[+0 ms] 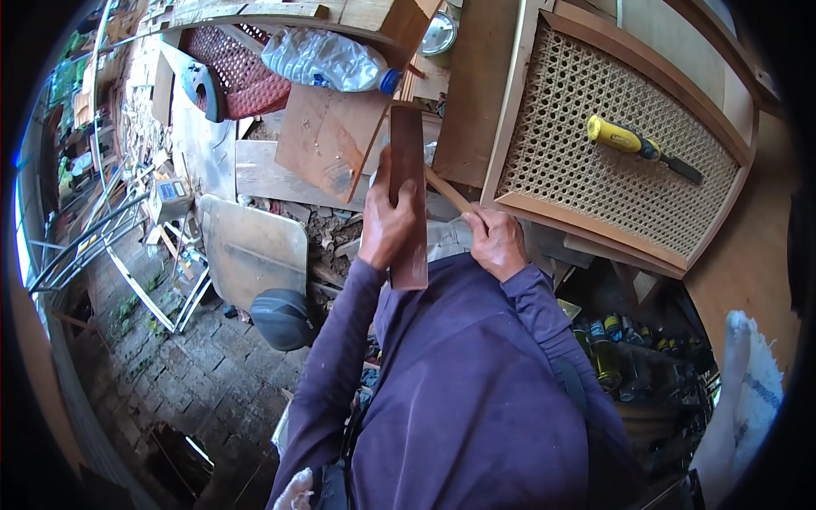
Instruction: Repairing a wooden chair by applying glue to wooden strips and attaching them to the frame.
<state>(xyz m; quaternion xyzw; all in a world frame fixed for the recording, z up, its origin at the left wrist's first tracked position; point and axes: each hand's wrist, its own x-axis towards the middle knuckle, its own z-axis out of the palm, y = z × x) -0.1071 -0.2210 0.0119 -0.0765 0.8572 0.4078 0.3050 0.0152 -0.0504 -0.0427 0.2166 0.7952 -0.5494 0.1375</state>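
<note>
My left hand (387, 217) grips a long, flat reddish-brown block (408, 136) held upright in front of me. My right hand (497, 242) pinches a thin light wooden stick (446, 189), whose far end runs behind the block. To the right lies a wood-framed woven cane panel (552, 119) with a yellow-handled chisel (620, 138) on it. Beyond my hands are a brown board (319, 132) and a crumpled plastic bottle (319, 59) with a blue cap.
A lidded jar (439, 34), red mesh (251, 85) and wood planks fill the back. At left are a scuffed panel (251, 246), a dark rounded object (280, 319), metal tubing (93, 229) and a paved floor (157, 374). Several bottles (608, 348) stand low at right.
</note>
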